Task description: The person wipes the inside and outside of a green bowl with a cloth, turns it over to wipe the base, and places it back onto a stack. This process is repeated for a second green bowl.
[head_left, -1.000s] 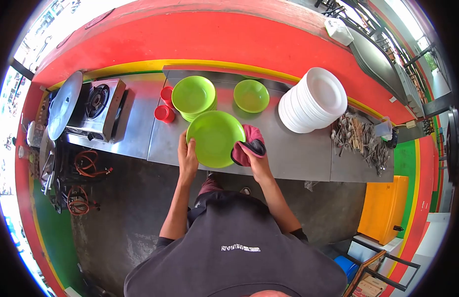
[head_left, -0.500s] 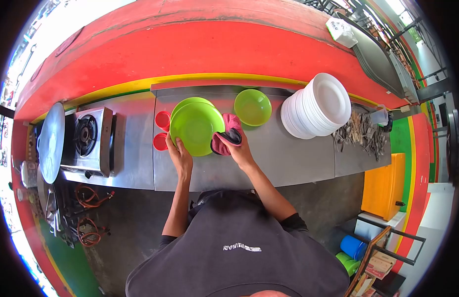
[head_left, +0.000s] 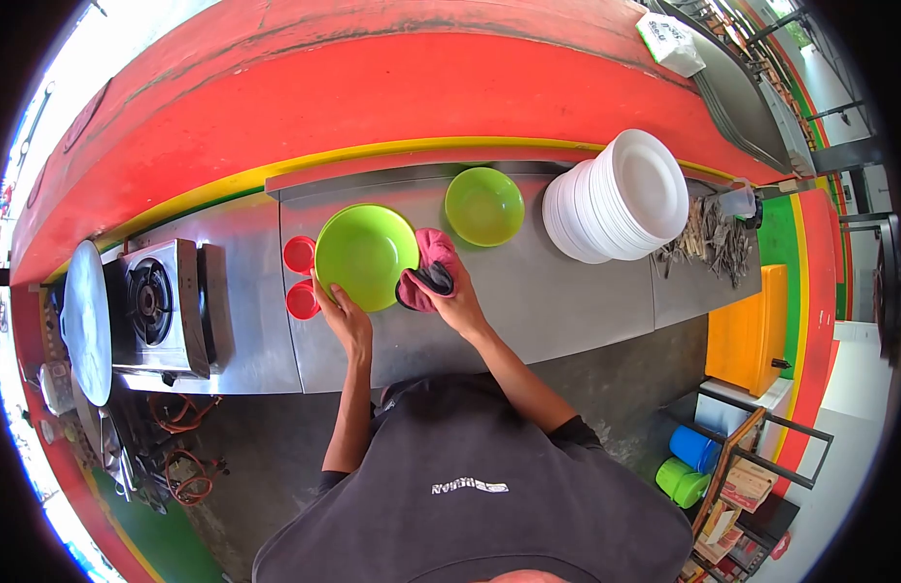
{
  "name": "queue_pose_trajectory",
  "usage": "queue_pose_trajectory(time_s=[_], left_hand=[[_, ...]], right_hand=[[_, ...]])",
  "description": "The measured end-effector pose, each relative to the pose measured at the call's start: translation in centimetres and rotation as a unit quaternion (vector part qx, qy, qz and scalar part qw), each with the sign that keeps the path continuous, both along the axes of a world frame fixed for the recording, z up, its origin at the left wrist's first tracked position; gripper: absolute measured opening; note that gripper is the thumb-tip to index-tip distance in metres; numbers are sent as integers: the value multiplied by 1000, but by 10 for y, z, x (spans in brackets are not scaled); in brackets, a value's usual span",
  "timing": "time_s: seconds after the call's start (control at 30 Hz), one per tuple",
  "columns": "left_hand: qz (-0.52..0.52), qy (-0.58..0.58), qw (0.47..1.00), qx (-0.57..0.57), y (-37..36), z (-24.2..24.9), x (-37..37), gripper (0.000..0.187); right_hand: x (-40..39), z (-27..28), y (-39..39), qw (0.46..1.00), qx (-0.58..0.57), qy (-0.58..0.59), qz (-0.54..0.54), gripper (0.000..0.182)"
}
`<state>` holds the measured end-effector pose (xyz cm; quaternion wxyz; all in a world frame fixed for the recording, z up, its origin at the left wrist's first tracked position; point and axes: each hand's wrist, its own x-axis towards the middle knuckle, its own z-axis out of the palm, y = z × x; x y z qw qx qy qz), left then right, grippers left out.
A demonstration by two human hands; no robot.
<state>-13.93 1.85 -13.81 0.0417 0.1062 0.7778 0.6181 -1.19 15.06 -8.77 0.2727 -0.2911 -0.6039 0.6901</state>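
The green plate rests on the steel tabletop. The left hand grips its near rim; the right hand holds a pink cloth against its edge. It looks light, stiff and smooth, so best held by the rim.

My left hand gripping round lime-green plastic plate, my right hand clutching crumpled pink cloth, steel bench front edge near.

Counts: two red cups at 9 o'clock of the green plate; one green bowl; one white plate stack; one pink cloth; one gas stove; one cutlery heap.
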Motion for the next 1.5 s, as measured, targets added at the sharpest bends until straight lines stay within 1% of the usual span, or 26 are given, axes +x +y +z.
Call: queue_pose_trajectory(time_s=[0.1, 0.13, 0.17, 0.23, 0.3, 0.4, 0.47, 0.5, 0.53, 0.57, 0.67, 0.7, 0.8, 0.83, 0.93, 1.0, 1.03, 1.1, 1.13, 1.17, 1.2, 1.23, 1.33, 1.4, 1.43, 1.5], left_hand=[[16, 5, 1000, -18, 0, -5, 0, 50], [26, 8, 999, -29, 4, 0, 3, 52], [67, 40, 997, -15, 10, 5, 7, 47], [121, 136, 982, -47, 27, 29, 16, 40], [146, 249, 955, -64, 42, 54, 29, 31], [-20, 220, 975, 1, 65, 44, 58, 32], [-170, 177, 968, -44, 101, 51, 77, 38], [-174, 159, 971, -44, 122, 46, 83, 43], [-181, 141, 972, -44, 146, 32, 87, 47], [-189, 123, 973, -43, 163, 11, 88, 51], [-76, 108, 984, -123, 205, -115, 79, 67], [-88, -2, 985, -147, 208, -145, 72, 70], [-198, -69, 977, -49, 216, -123, 65, 68], [-178, -58, 982, -36, 221, -128, 67, 69], [-134, -23, 991, -8, 214, -131, 79, 71], [-141, 11, 990, 16, 208, -124, 87, 72], [-151, 6, 989, -3, 207, -110, 91, 70], [-167, -6, 985, -46, 200, -75, 104, 66], [-177, -6, 984, -16, 201, -53, 114, 63], [-184, -7, 983, 15, 206, -28, 127, 59], [-191, -7, 981, 45, 209, -12, 138, 56], [-208, 1, 978, 23, 209, -4, 146, 44], [-173, -54, 983, 41, 215, 16, 167, 41], [-176, -83, 980, 36, 209, 16, 171, 43], [-188, -96, 977, 29, 203, 19, 169, 44], [-194, -125, 973, 28, 193, 24, 164, 44]], right_hand=[[14, -12, 15, 999, -10, -5, 30, 51], [23, -18, 21, 999, -48, -14, 18, 48], [32, -23, 27, 996, -85, -23, 7, 46], [46, -19, 46, 989, -141, -18, -34, 41], [66, -18, 65, 987, -128, -15, -99, 39], [80, -25, 105, 980, -95, -24, -171, 42], [86, -46, 130, 979, -78, -11, -189, 46], [88, -69, 144, 980, -73, 11, -187, 49], [89, -90, 158, 979, -68, 33, -188, 51], [88, -108, 174, 981, 31, -8, -189, 59], [87, -132, 193, 952, 194, -134, -198, 62], [86, -134, 197, 932, 245, -177, -201, 63], [91, -122, 204, 942, 190, -229, -157, 72], [92, -119, 204, 935, 202, -244, -157, 70], [97, -117, 205, 942, 161, -263, -132, 70], [100, -119, 202, 945, 176, -234, -149, 65], [101, -122, 202, 945, 184, -219, -160, 63], [104, -133, 201, 972, 84, -163, -144, 58], [105, -129, 198, 981, 59, -128, -130, 55], [106, -125, 194, 988, 32, -94, -116, 53], [110, -101, 188, 993, 30, -55, -97, 51], [115, -82, 180, 996, 28, -16, -80, 49], [120, -64, 164, 992, 121, -15, -44, 52], [128, -49, 161, 974, 219, -53, -26, 53], [134, -41, 161, 960, 269, -74, -19, 53], [149, -23, 161, 897, 407, -173, 21, 61]])
